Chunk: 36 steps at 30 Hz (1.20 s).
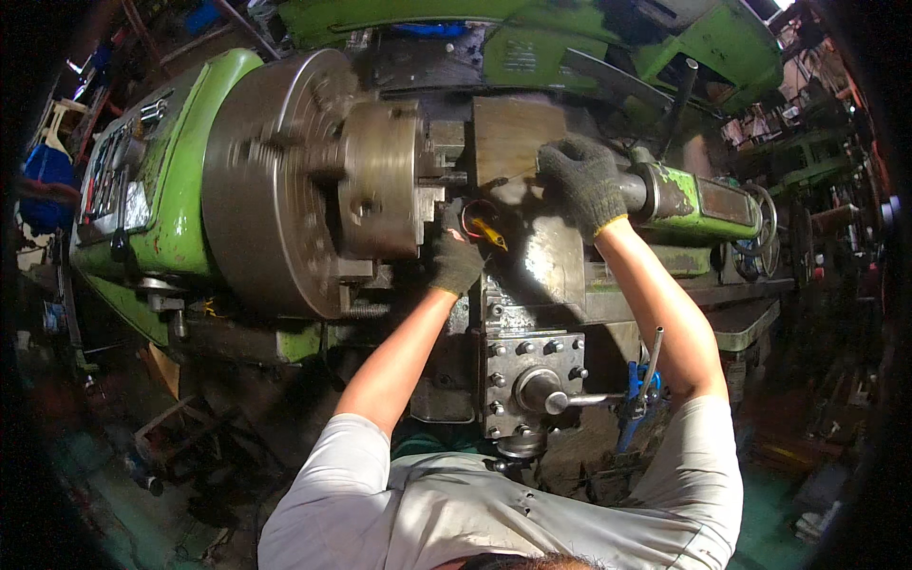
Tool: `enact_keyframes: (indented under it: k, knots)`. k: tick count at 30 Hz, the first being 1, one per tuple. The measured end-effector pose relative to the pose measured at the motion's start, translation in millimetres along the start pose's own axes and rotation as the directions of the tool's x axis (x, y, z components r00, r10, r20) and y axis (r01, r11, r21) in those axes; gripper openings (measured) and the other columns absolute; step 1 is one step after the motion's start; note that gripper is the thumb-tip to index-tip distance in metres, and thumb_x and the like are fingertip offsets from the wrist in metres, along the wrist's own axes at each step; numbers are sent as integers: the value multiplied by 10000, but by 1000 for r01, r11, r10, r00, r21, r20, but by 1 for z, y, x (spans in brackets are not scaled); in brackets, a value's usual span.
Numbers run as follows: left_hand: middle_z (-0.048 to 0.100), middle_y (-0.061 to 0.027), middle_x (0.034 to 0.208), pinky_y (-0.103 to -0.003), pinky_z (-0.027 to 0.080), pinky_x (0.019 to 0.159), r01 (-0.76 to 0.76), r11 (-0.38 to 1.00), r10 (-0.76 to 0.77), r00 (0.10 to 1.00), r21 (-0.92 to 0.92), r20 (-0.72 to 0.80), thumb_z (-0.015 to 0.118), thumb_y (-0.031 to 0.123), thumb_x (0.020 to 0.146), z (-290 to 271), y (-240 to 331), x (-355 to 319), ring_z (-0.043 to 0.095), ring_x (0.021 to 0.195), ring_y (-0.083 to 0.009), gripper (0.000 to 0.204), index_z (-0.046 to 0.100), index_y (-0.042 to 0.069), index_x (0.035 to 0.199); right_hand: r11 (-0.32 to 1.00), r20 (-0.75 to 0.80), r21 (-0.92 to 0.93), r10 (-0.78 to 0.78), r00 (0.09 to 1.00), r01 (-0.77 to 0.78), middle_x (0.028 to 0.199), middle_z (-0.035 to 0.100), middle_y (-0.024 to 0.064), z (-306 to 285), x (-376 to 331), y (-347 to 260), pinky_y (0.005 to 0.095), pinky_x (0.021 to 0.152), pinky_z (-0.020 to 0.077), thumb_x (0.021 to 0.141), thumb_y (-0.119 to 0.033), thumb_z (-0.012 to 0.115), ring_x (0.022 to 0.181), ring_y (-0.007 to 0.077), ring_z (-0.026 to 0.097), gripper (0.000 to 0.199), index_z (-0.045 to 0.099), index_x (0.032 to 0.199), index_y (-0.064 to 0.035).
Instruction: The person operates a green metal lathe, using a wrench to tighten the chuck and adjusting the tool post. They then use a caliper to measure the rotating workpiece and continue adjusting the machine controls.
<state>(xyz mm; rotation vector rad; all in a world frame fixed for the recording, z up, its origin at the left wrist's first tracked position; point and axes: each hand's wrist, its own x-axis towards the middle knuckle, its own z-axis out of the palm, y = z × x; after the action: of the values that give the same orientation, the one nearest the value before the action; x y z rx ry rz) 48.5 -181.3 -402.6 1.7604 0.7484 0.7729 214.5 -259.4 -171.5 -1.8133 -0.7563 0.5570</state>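
Note:
I stand at a green lathe with a large grey chuck and its stepped jaws. My left hand, in a dark glove, is just right of the jaws and grips a small red and yellow object. My right hand, also gloved, lies curled over the front end of the green tailstock. It pinches a thin dark rod that points left toward the chuck. A brown flat plate stands just behind the rod.
Below my hands is the grey tool post with bolt heads and a lever. A blue-handled tool hangs to its right. The handwheel is at the tailstock's far end. Cluttered shelves and dark floor surround the machine.

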Motion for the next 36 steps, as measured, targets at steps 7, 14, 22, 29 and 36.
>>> enact_keyframes:
  k: [7, 14, 22, 29, 36]
  knots:
    - [624, -227, 1319, -460, 494, 1055, 50, 978, -7, 978, 202, -210, 677, -67, 787, 18, -22, 2, 605, 1260, -407, 713, 445, 6, 1458, 999, 51, 28, 21, 999, -22, 710, 698, 79, 11, -2, -31, 326, 498, 516, 938, -231, 661, 572, 158, 680, 264, 731, 879, 17]
    - [594, -221, 1340, -456, 466, 1084, 55, 994, -33, 974, 92, -225, 686, -58, 785, 13, -23, 1, 574, 1289, -389, 674, 474, 21, 1420, 993, 86, 83, 76, 993, -83, 721, 669, 44, 13, -3, -30, 284, 509, 474, 918, -233, 695, 567, 118, 597, 238, 707, 845, -7]
    - [600, -160, 1294, -409, 481, 1060, -59, 998, 50, 973, -32, -225, 772, -36, 738, 5, 12, -1, 592, 1213, -302, 708, 506, 55, 1388, 904, 244, 303, 233, 941, -302, 761, 675, 67, 5, -6, 0, 262, 460, 485, 992, -168, 656, 528, 139, 613, 135, 680, 1014, -36]
    - [571, -145, 1318, -400, 477, 1063, -57, 998, 56, 963, 6, -265, 781, -5, 739, 11, -6, 1, 573, 1230, -290, 726, 485, 56, 1400, 967, 259, 130, 179, 949, -218, 821, 699, 50, 23, -10, 20, 257, 510, 497, 997, -199, 676, 597, 123, 629, 200, 718, 1082, -23]
    - [556, -157, 1315, -415, 464, 1075, -12, 998, 18, 993, 57, -114, 795, 35, 731, -9, -28, -21, 571, 1219, -311, 756, 467, 45, 1412, 999, 322, -48, 34, 946, -20, 933, 744, 50, 53, -9, 46, 297, 717, 550, 999, -162, 664, 796, 122, 670, 224, 721, 1155, -11]
